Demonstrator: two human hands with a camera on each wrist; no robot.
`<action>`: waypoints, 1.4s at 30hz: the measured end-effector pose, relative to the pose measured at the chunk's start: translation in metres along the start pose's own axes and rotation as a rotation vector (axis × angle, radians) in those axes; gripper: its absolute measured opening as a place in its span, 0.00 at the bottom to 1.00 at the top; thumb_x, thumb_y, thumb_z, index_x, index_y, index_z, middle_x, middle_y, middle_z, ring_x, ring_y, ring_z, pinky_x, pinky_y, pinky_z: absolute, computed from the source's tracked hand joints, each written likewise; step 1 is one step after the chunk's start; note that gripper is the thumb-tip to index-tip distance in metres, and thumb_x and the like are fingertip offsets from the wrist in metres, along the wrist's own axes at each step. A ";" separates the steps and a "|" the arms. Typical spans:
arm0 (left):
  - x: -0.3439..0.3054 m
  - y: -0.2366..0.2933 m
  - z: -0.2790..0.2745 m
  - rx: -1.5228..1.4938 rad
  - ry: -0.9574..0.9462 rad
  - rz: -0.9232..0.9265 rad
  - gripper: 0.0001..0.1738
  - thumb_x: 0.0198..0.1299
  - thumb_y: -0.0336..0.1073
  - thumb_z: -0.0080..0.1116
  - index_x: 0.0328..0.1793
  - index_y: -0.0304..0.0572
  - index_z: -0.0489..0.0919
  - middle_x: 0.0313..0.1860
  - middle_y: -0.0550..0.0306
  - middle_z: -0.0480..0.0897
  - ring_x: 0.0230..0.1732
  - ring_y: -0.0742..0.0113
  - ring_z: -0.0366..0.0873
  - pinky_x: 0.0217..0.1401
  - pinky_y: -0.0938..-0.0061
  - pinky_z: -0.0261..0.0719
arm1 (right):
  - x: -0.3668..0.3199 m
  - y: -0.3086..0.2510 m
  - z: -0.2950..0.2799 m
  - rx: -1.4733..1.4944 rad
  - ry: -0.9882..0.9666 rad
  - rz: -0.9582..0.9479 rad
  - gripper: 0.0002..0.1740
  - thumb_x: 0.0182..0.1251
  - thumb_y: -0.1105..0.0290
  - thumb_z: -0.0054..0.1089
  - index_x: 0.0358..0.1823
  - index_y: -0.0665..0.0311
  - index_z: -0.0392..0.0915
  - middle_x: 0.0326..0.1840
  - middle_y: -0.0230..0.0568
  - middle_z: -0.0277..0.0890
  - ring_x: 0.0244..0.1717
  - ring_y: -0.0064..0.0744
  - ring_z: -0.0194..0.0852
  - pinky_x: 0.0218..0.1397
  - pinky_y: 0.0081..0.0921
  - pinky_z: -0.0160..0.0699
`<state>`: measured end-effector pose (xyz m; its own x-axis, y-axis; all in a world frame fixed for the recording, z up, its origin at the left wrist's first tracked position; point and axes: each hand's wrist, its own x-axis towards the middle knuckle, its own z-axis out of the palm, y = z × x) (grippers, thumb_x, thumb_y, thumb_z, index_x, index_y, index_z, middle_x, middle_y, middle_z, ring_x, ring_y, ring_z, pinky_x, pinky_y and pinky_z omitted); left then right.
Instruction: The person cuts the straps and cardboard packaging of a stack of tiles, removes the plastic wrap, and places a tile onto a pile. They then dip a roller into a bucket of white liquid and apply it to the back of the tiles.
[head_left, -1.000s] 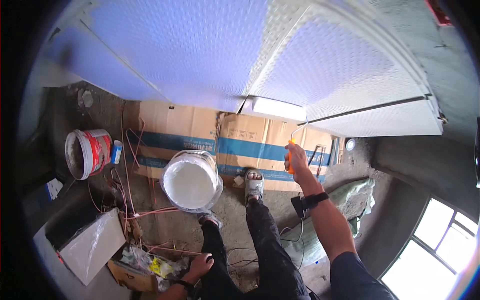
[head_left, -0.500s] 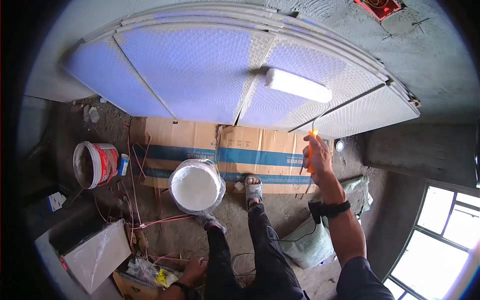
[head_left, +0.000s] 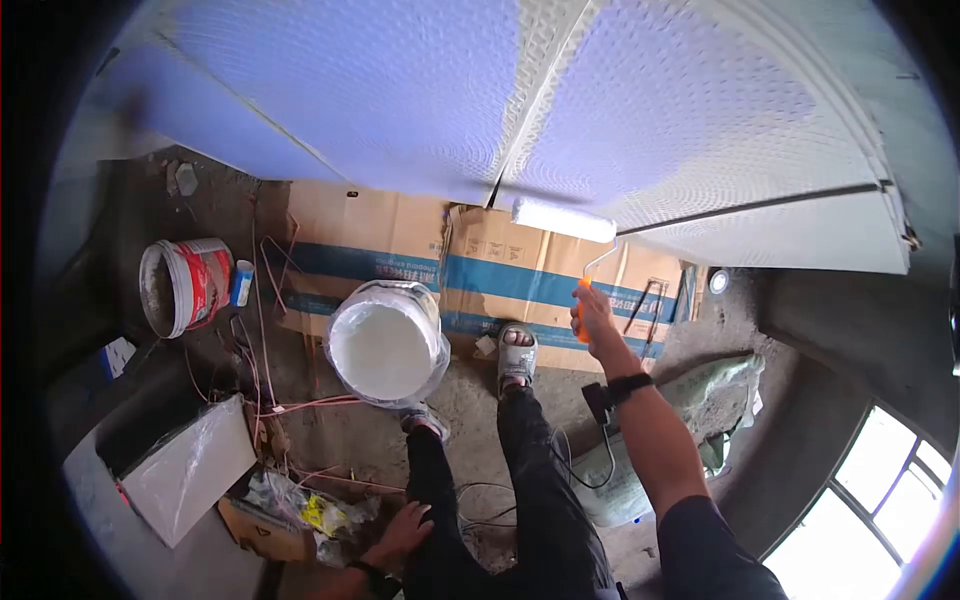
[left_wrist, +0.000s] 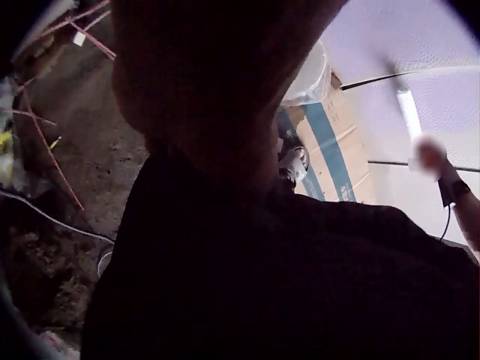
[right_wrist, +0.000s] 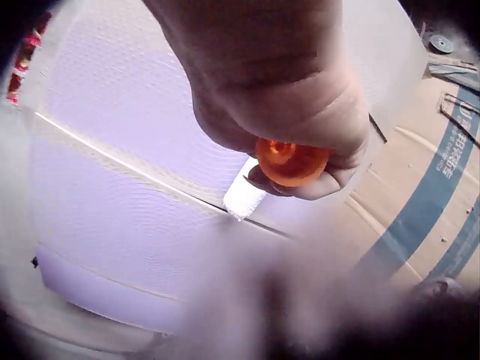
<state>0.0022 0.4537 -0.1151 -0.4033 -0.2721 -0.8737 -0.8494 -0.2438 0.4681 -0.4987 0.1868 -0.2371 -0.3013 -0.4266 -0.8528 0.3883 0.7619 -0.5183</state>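
My right hand (head_left: 597, 318) grips the orange handle (right_wrist: 296, 165) of a paint roller. Its white sleeve (head_left: 565, 220) lies along the lower edge of large textured panels (head_left: 400, 100) that lean against the wall. The panels' faces are part lilac, part pale, with dark gaps between them. In the left wrist view the roller sleeve (left_wrist: 409, 112) also overlaps the panels. My left hand (head_left: 402, 530) rests on the left leg with its fingers loose and nothing held. A bucket (head_left: 385, 345) of white liquid, wrapped in clear plastic, stands before my feet.
Flattened cardboard (head_left: 540, 260) covers the floor under the panels. A red and white bucket (head_left: 190, 288) lies tipped at left, near pinkish tubing (head_left: 265, 340). A cardboard box (head_left: 265, 530) with plastic wrap sits lower left. A pale green sack (head_left: 690, 400) lies right of my legs.
The roller went up onto the panel's face, then came back down to its lower edge. The head view shifted with it. My left hand has stayed at the left leg.
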 end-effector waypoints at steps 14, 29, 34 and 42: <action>0.017 0.062 -0.002 -0.277 -0.106 -0.351 0.36 0.65 0.57 0.51 0.69 0.36 0.69 0.65 0.38 0.73 0.68 0.44 0.68 0.71 0.58 0.63 | 0.169 0.060 0.030 0.057 0.010 0.208 0.09 0.68 0.61 0.50 0.41 0.58 0.69 0.21 0.34 0.65 0.13 0.25 0.62 0.14 0.26 0.64; 0.013 0.085 -0.043 -0.142 -0.100 -0.204 0.37 0.64 0.54 0.56 0.71 0.36 0.67 0.66 0.34 0.71 0.69 0.43 0.68 0.71 0.58 0.63 | 0.029 -0.019 0.001 0.121 -0.034 0.029 0.16 0.69 0.54 0.52 0.40 0.60 0.71 0.21 0.34 0.65 0.13 0.23 0.63 0.14 0.24 0.63; 0.029 0.133 -0.081 -0.079 -0.223 0.118 0.40 0.66 0.58 0.52 0.75 0.38 0.60 0.75 0.34 0.60 0.77 0.42 0.55 0.78 0.58 0.52 | -0.069 -0.073 -0.017 0.149 -0.041 -0.114 0.16 0.71 0.55 0.51 0.43 0.61 0.71 0.21 0.33 0.65 0.13 0.22 0.62 0.15 0.23 0.62; 0.041 0.123 -0.068 0.264 -0.480 0.184 0.42 0.66 0.62 0.49 0.77 0.42 0.59 0.77 0.34 0.55 0.78 0.41 0.53 0.78 0.56 0.52 | -0.198 -0.146 -0.070 0.115 0.008 -0.257 0.14 0.74 0.56 0.49 0.39 0.60 0.68 0.21 0.32 0.64 0.15 0.20 0.58 0.16 0.20 0.59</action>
<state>-0.0953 0.3497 -0.0843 -0.6094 0.1800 -0.7721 -0.7818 0.0253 0.6230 -0.5567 0.1944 0.0115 -0.4091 -0.5949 -0.6919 0.3944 0.5685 -0.7220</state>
